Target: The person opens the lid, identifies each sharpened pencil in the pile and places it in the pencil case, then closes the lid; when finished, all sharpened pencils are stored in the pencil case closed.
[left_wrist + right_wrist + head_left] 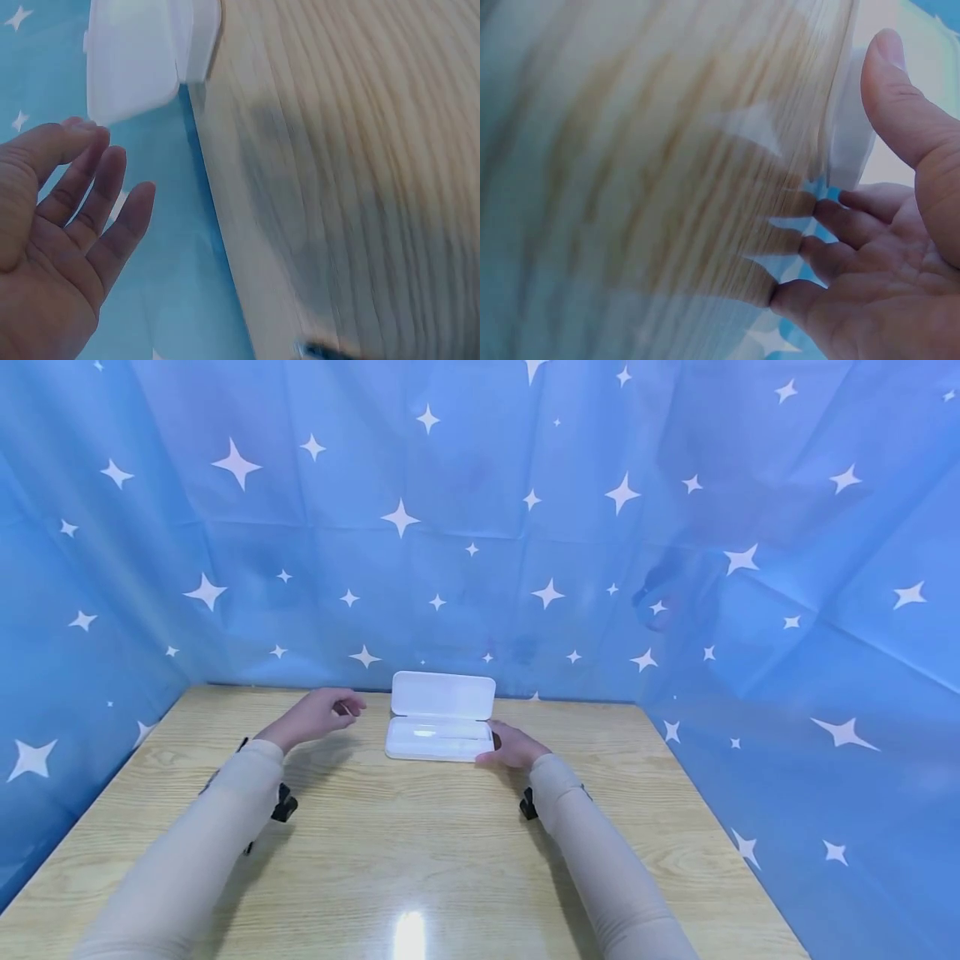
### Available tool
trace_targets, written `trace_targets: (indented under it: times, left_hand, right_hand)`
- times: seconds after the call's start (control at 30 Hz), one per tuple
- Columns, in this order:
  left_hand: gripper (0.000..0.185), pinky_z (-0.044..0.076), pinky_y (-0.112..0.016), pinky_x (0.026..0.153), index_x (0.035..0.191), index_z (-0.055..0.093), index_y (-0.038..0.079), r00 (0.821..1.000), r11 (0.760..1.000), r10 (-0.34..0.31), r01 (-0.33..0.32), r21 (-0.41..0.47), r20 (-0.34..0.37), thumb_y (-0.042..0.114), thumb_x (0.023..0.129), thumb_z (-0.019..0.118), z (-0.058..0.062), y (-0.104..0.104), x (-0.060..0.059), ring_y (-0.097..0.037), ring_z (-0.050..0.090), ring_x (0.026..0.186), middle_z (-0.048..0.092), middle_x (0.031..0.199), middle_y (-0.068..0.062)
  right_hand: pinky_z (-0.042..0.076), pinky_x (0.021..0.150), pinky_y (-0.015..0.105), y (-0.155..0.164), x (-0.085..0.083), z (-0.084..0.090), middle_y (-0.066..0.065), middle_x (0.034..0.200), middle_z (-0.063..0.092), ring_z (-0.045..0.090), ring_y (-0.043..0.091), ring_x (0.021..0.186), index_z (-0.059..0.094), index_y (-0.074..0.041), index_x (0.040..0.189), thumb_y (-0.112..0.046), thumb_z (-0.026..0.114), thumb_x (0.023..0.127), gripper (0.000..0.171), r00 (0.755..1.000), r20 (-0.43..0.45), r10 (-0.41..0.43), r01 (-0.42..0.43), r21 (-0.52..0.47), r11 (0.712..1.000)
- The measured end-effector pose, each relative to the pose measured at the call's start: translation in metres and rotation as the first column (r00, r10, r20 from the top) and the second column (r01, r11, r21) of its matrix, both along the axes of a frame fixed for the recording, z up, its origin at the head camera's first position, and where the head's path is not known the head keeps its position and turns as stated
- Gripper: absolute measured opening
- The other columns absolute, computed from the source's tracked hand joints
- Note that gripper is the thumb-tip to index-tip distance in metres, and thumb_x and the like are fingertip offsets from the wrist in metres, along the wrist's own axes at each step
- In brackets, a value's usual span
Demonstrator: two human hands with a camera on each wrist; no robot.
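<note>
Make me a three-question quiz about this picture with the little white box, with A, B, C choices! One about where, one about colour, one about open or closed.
1. Where is the white box?
A. At the far middle of the wooden table
B. On the floor
C. In the person's lap

2. What colour is the backdrop?
A. Red with dots
B. Blue with white stars
C. Plain green

3. How is the box's lid?
A. Shut flat
B. Missing
C. Open, standing up at the back

Answers:
1. A, it sits on the tabletop near the back edge.
2. B, white stars cover the blue cloth.
3. C, the lid rises behind the tray, with the right hand at the box's right end and the left hand raised apart.
</note>
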State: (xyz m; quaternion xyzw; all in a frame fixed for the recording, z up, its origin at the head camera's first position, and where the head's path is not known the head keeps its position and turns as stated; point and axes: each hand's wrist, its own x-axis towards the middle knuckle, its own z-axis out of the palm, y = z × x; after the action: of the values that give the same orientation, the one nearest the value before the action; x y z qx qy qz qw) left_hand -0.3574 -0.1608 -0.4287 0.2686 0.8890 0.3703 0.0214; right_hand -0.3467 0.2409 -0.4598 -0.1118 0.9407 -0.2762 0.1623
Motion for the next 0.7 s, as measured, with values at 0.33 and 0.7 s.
trace_targets:
  times: [0.33,0.7]
  left_hand:
    - [0.032,0.055,-0.037,0.081,0.131,0.063,0.001,0.996,0.996,0.087,-0.087,0.005,0.02,0.011,0.101,0.064,0.003,-0.049,0.021,-0.029,0.063,0.102,0.067,0.116,-0.019]
    - [0.036,0.061,-0.037,0.077,0.135,0.055,-0.005,0.983,0.986,0.154,-0.159,0.049,0.103,0.01,0.103,0.061,0.005,-0.09,0.04,-0.037,0.062,0.107,0.061,0.122,-0.028]
  right_hand:
    - [0.019,0.124,0.047,-0.001,0.0,-0.001,0.01,0.168,0.02,0.017,0.03,0.154,0.018,-0.013,0.163,-0.047,0.072,0.094,0.094,1.0,0.007,-0.007,0.007,0.023,1.0]
    - [0.02,0.123,0.049,0.001,-0.001,-0.001,0.012,0.167,0.023,0.018,0.032,0.154,0.022,-0.014,0.163,-0.043,0.074,0.093,0.092,1.0,-0.003,0.005,-0.005,-0.005,1.0]
